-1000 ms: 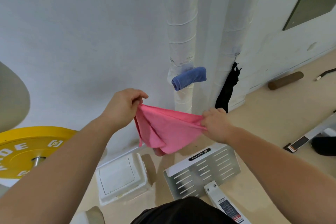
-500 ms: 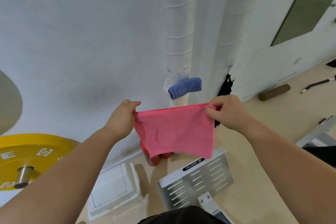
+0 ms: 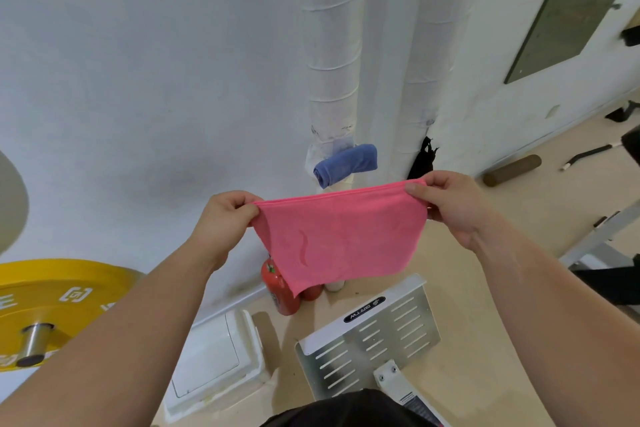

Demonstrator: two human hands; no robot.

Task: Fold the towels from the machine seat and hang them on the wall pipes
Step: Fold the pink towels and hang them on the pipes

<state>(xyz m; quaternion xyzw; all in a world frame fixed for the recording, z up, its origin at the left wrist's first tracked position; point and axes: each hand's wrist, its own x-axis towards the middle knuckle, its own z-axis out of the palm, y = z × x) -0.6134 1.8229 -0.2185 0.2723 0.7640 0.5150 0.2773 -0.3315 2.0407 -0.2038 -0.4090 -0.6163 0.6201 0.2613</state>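
Observation:
A pink towel (image 3: 341,239) hangs stretched flat between my hands in front of the wall. My left hand (image 3: 221,222) pinches its upper left corner, and my right hand (image 3: 450,201) pinches its upper right corner. Behind it two white wrapped wall pipes run up the wall, the left pipe (image 3: 330,55) and the right pipe (image 3: 417,55). A folded blue towel (image 3: 346,165) sits on the left pipe just above the pink one. A black cloth (image 3: 422,159) hangs beside the right pipe.
A yellow weight plate (image 3: 59,308) on a bar is at the lower left. A white box (image 3: 211,357), a red extinguisher (image 3: 280,291) and a perforated metal footplate (image 3: 370,340) lie on the floor below. A brown roller (image 3: 512,170) lies at the right wall.
The pink towel went from bunched and slack to pulled flat as my hands moved apart and rose. My right hand shifted right, toward the right pipe.

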